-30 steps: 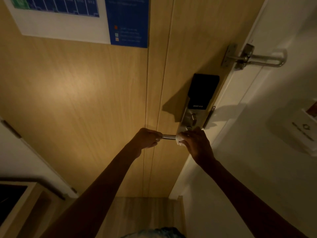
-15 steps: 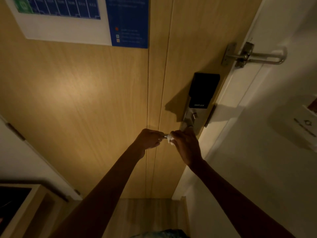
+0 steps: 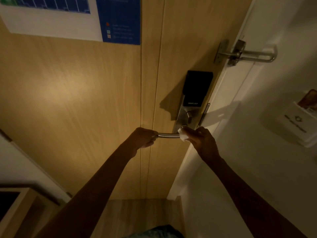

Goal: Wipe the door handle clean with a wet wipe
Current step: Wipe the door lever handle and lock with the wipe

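A silver lever door handle [image 3: 168, 135] sticks out to the left from a smart lock plate [image 3: 184, 117] on a wooden door [image 3: 85, 100]. My left hand [image 3: 143, 138] grips the free left end of the handle. My right hand [image 3: 201, 140] holds a small white wet wipe [image 3: 183, 136] pressed around the handle at its right end, close to the lock plate. The bare metal between both hands shows.
A black card reader [image 3: 197, 88] tops the lock. A metal swing latch [image 3: 247, 54] bridges door and white frame above. A blue and white notice [image 3: 118, 21] hangs on the door. A white card holder [image 3: 298, 121] sits on the right wall. A wooden cabinet [image 3: 15, 203] stands lower left.
My right hand with the wipe slid left along the handle toward my left hand, then back right to the lock plate end. My left hand stayed on the handle's free end.
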`<state>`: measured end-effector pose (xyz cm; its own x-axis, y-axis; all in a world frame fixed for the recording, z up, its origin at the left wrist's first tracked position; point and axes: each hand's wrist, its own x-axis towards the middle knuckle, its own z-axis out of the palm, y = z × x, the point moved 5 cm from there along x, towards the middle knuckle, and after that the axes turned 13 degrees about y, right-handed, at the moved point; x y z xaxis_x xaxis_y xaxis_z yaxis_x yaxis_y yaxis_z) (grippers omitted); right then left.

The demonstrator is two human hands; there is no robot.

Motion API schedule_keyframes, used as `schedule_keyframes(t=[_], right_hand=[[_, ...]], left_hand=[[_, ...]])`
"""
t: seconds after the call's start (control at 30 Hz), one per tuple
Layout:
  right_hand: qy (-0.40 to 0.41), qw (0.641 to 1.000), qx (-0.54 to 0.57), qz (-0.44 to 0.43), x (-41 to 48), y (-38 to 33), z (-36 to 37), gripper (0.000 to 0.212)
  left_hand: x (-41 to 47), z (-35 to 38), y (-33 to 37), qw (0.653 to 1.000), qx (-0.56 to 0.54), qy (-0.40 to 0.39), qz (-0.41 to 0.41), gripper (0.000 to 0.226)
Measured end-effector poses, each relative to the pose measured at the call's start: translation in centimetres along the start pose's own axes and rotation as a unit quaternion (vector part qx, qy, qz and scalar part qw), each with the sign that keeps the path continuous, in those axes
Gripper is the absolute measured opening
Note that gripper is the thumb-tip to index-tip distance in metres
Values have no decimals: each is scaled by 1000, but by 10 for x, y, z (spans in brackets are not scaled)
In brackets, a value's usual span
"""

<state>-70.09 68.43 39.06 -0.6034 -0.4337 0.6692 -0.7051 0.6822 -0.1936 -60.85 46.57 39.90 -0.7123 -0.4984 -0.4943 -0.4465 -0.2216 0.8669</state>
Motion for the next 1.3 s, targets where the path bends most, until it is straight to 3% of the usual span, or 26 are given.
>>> schedule_keyframes(t=[0.1,0.23,0.33,0.47,0.57,0.67,0.83,1.07,1.17,1.3], right_hand=[[-29,994,58,83,-2,7,0,63],[-85,992,82,52,4,-7,3,48],[-61,993,98,13,9,-4,2,36],[-11,985,160,66,7,-5,-5,35],[-28,995,77,49,5,-9,1,42],[2,1000,-6,-2,7,-33,5,36],[52,997,17,-54,11,-54,-5,25],[-38,995,-7,-87,17,-74,27,14],[-27,997,52,-58,17,-79,20,17],[9,981,183,64,8,-65,4,28]], left_hand=[[0,-2,-1,999,21,9,23,21],[-5,-2,2,999,22,-3,31,12],[-7,-2,3,999,29,4,29,11],[-10,-1,3,999,38,9,29,11],[-8,-2,4,997,58,28,43,20],[-7,-2,4,995,75,41,52,23],[-10,2,6,993,87,32,69,24],[-9,2,3,996,70,47,41,17],[-14,-2,-1,997,46,49,39,17],[-27,-6,-8,997,21,57,43,19]])
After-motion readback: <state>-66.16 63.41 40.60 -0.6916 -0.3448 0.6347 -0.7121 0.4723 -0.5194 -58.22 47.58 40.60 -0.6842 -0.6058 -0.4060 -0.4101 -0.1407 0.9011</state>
